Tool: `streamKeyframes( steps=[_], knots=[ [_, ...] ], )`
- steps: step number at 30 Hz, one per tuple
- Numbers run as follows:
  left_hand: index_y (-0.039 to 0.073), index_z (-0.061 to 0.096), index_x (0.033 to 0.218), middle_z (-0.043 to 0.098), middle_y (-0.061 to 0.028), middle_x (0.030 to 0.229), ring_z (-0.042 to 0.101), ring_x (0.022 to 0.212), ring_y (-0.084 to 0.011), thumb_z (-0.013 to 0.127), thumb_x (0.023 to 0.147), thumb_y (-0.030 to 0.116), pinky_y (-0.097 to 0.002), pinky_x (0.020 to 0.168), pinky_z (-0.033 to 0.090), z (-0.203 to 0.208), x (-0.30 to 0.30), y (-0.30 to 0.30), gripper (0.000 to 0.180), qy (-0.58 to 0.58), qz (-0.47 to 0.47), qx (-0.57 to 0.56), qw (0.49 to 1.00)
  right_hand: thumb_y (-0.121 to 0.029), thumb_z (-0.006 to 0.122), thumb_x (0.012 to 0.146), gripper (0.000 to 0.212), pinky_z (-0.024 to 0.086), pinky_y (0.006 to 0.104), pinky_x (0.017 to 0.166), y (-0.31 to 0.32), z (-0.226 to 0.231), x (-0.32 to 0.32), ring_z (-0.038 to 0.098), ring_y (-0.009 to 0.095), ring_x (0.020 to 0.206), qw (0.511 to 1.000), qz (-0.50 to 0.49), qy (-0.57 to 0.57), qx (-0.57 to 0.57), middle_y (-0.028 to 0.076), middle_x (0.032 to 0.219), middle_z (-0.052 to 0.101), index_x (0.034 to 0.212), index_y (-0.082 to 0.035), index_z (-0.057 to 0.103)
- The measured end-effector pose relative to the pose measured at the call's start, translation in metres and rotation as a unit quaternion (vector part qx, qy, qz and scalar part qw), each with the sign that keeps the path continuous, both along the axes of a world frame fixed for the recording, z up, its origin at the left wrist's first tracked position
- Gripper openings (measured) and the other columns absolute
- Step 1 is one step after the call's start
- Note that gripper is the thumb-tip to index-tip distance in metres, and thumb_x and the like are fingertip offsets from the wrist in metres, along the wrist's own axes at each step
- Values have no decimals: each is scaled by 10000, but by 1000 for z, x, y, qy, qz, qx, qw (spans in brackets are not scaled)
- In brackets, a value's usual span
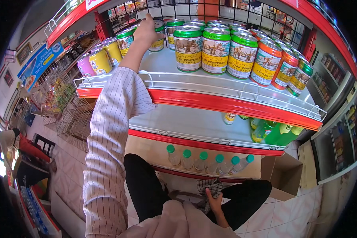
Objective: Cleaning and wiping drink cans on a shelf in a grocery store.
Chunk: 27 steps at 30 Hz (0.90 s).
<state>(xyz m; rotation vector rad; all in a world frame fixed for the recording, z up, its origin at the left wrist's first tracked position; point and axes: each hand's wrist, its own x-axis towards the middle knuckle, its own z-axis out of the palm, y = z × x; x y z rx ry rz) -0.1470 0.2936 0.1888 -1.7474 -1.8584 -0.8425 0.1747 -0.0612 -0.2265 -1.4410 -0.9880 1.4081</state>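
My left hand (145, 33) reaches far over the upper shelf, thumb up, against the left side of a green-topped drink can (158, 37). It appears closed round that can, though most of its fingers are hidden. Right of it, rows of drink cans (188, 49) with green or orange tops stand upright. More cans are to its left, among them a yellow can (100, 62) and a pink can (85, 66). Low down, by my right knee, my right hand (215, 201) grips a bunched dark checked cloth (209, 189).
A white wire rail (194, 83) and red edge (210, 104) front the upper shelf. Below, green bottles (275, 133) stand at the right. Clear bottles with green caps (203, 162) line the lowest shelf, near an open cardboard box (283, 178). Wire baskets (73, 123) are at left.
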Motion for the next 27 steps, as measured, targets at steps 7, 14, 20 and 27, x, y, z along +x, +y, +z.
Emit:
streamKeyframes(
  steps=[7,14,20,27],
  knots=[
    [3,318,1121,513,-212,1111,516,1045,-359,847,464,243,-397,816,472,-1,-9,3,877,3,-63,-17,998,-248,661,797,349,434,304,757,-3,21,-7,543,162,831,997,-35,63,26,76,947,584,962,40,551],
    [-69,402,1019,584,-274,923,590,882,-372,848,443,323,-391,739,484,13,5,-30,827,-74,17,40,996,-258,670,787,301,447,309,648,-4,25,-9,537,127,633,994,-40,14,97,41,725,612,798,37,609],
    [-13,503,1022,612,-186,972,607,867,-347,819,475,326,-385,733,494,20,30,-109,717,-90,24,97,991,-292,671,783,362,433,331,727,-10,-7,0,543,142,822,996,-33,-42,67,87,939,600,903,39,587],
    [11,426,1172,516,-115,1127,531,1005,-193,793,545,97,-316,873,421,-24,72,-230,731,-265,-280,258,886,-258,564,863,419,408,305,821,-22,-16,2,496,164,947,995,-61,-79,20,95,1052,523,1141,25,430]
  ],
)
